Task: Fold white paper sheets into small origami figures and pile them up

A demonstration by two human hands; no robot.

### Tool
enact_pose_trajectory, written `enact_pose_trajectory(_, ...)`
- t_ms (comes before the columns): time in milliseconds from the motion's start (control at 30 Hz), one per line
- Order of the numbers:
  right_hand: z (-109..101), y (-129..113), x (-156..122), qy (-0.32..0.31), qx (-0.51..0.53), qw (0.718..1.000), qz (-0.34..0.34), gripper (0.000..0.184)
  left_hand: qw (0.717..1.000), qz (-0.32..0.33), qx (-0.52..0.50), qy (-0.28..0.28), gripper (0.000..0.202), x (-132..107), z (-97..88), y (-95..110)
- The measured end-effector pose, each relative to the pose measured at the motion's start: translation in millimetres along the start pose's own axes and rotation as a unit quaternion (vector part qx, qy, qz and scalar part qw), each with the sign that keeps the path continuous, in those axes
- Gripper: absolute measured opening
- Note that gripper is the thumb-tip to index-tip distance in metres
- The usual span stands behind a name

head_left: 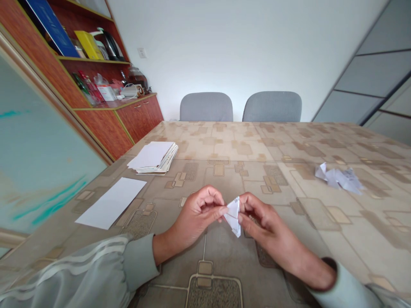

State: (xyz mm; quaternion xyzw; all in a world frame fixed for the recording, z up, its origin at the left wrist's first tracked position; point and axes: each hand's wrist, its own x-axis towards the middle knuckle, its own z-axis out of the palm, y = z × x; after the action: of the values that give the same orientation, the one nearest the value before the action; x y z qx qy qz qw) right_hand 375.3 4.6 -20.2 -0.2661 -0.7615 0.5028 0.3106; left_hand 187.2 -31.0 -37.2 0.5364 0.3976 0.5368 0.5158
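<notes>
A small folded piece of white paper [233,217] stands in the air just above the table, pinched between both hands. Its shape is roughly triangular, with pointed corners and faint print on one flap. My left hand [197,216] grips its left side between thumb and fingertips. My right hand [263,222] holds its right side the same way. Part of the paper is hidden behind my fingers. A single flat white sheet [111,203] lies on the table to the left of my left hand.
A stack of white papers [154,157] lies further along the patterned tabletop [221,147], with crumpled white paper [338,177] to the right. Wooden shelves [96,60] hold assorted items at back left. Grey chairs [206,107] stand behind the table's far edge.
</notes>
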Motion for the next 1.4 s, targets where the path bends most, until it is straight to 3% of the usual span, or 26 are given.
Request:
enact_pose_trajectory(100,3.3,0.8,-0.2,0.061,-0.113,0.992,-0.003,0.007,0.998,0.009,0.054,-0.007,0.013,-2.4,4.4,2.0)
enact_pose_trajectory(267,6.3,3.1,-2.2,0.097,-0.204,0.972,-0.065,0.017,0.993,0.032,0.107,-0.03,0.041,-6.7,14.7,3.2)
enact_pose_trajectory(467,7.2,2.7,-4.7,0.1,-0.244,0.959,-0.107,0.022,0.973,0.095,0.208,-0.032,0.057,-9.9,21.6,-0.7)
enact_pose_trajectory(800,6.7,0.1,-6.8,0.051,-0.282,0.947,-0.148,0.02,0.962,0.07,0.264,0.001,0.054,-13.3,19.7,-2.4)
enact_pose_trajectory(1000,3.2,-2.4,-5.5,0.042,-0.35,0.923,-0.155,0.013,0.975,0.049,0.217,0.014,0.054,-14.5,17.3,1.6)
enact_pose_trajectory(1233,4.1,-2.0,-3.9,0.085,-0.286,0.943,-0.149,0.014,0.999,0.003,0.043,-0.015,0.035,-15.0,18.1,16.4)
enact_pose_trajectory(1400,3.9,-2.3,-5.5,0.084,-0.282,0.941,-0.165,0.014,0.996,-0.069,-0.051,0.001,0.035,-7.4,15.0,9.2)
